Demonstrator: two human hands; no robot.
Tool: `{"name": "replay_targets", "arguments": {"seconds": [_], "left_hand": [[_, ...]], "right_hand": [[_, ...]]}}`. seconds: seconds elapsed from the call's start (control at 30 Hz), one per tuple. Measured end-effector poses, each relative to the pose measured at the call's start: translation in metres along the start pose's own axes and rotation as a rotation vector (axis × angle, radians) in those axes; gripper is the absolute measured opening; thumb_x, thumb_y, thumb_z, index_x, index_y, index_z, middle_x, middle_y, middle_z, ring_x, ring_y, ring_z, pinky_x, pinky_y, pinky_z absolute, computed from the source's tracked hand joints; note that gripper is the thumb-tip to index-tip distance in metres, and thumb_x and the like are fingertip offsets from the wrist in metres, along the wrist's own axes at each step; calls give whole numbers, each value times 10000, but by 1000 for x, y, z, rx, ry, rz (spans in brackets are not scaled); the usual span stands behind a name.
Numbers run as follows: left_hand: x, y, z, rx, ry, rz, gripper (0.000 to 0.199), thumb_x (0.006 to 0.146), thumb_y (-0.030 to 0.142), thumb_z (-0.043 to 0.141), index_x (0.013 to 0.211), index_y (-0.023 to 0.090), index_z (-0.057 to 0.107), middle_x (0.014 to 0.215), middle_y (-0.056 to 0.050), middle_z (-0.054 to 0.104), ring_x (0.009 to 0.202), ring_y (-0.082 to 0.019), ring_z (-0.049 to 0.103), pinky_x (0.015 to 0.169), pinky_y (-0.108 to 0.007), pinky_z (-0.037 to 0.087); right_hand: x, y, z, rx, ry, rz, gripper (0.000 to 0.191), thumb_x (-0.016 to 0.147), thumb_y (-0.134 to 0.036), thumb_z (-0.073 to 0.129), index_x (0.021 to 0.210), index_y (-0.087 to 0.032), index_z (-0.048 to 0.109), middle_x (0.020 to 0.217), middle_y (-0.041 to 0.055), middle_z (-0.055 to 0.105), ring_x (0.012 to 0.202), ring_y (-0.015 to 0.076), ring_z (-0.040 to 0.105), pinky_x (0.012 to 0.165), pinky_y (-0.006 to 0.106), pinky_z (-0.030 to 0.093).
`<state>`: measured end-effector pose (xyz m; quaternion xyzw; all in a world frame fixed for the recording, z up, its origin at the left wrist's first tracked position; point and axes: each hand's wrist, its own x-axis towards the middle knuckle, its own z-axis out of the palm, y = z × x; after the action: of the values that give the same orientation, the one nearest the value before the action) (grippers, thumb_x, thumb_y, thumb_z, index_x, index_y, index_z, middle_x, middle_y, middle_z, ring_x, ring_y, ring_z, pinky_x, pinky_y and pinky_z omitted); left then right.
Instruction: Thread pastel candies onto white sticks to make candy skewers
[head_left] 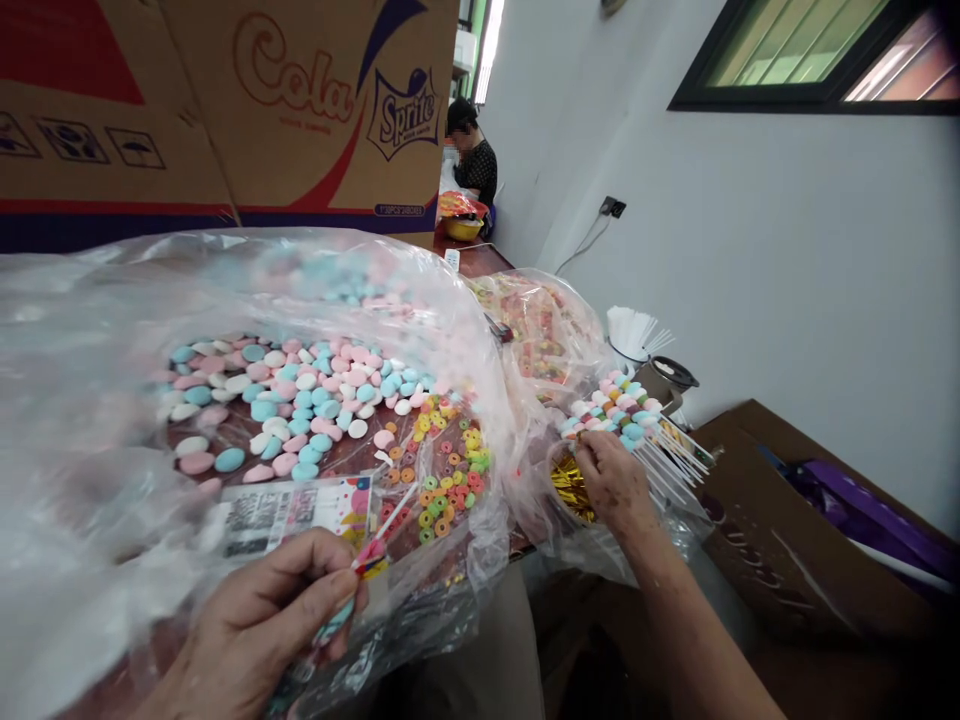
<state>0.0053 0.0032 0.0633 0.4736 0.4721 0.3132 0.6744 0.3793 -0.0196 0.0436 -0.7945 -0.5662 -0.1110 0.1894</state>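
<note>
My left hand [281, 610] is closed in a pinch around a candy stick [390, 522] with a pale blue piece below the fingers and a thin white end pointing up right. Just beyond it lies a printed label bag [289, 512]. My right hand [611, 475] has its fingers pressed together over a container of gold twist ties [570, 487]; what the fingertips hold is too small to name. Right beside it lie several finished candy skewers [622, 408] with white sticks. Pink, blue and white candies [304, 400] and small ring candies [450, 490] spread inside clear plastic.
A large cardboard box [300, 110] stands behind the candies. A bag of ring candies [544, 330], white sticks [630, 332] and a dark-rimmed cup [671, 373] sit at the back right. An open box [780, 560] is at right. A person [476, 160] sits far back.
</note>
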Motion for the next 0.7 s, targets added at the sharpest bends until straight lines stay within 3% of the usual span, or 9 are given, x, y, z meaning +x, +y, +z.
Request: {"name": "replay_targets", "arguments": {"seconds": [0.17,0.23,0.3,0.37,0.4,0.5,0.6,0.7], "left_hand": [[-1,13,16,-109,-31,-52,348,700,483,814,670,198,616,492,27,585,440,-99,490,408,-177,380],[0,13,22,-157,-52,-65,341,688,462,821,682,194,610,514,20,616,437,-103,512,392,-173,364],[3,13,28,-218,-69,-51,339,679,434,825,677,181,601,571,1,663,442,-97,536,406,-173,378],[7,12,32,-280,-89,-36,343,675,416,826,674,173,583,619,-9,692,437,-92,549,422,-181,405],[9,12,34,-304,-90,-32,348,677,414,824,678,173,573,631,-8,695,437,-92,556,424,-184,413],[12,11,33,-343,-75,-26,383,671,429,828,691,172,544,619,3,676,428,-94,563,407,-178,409],[13,9,28,-354,-11,-27,397,658,424,836,791,183,550,605,25,661,410,-96,558,391,-173,399],[13,5,22,-329,52,-5,410,656,423,834,873,194,571,603,39,658,405,-100,560,396,-177,403]], "right_hand": [[0,-13,-7,108,207,42,307,977,-342,332,956,-195,601,817,100,679,727,230,600,668,322,426],[-3,-38,-10,201,273,-10,265,970,-335,366,975,-206,598,851,98,688,773,233,621,701,329,450],[-9,-76,-12,388,277,-166,183,949,-287,435,971,-221,605,865,75,692,800,220,633,724,320,473],[-19,-117,-13,624,158,-338,170,945,-212,439,931,-226,608,809,34,673,753,181,628,699,282,483],[-24,-137,-13,725,35,-393,174,941,-187,444,901,-220,611,794,21,660,727,161,619,670,260,477],[-36,-177,-11,938,-229,-396,185,905,-140,480,763,-210,575,703,-14,600,660,131,576,615,226,446],[-39,-191,-7,1049,-395,-358,182,877,-119,490,737,-204,569,675,-29,593,653,122,566,622,219,437],[-36,-192,-6,1072,-478,-354,180,842,-101,491,706,-197,561,675,-35,592,639,111,547,612,210,417]]}}
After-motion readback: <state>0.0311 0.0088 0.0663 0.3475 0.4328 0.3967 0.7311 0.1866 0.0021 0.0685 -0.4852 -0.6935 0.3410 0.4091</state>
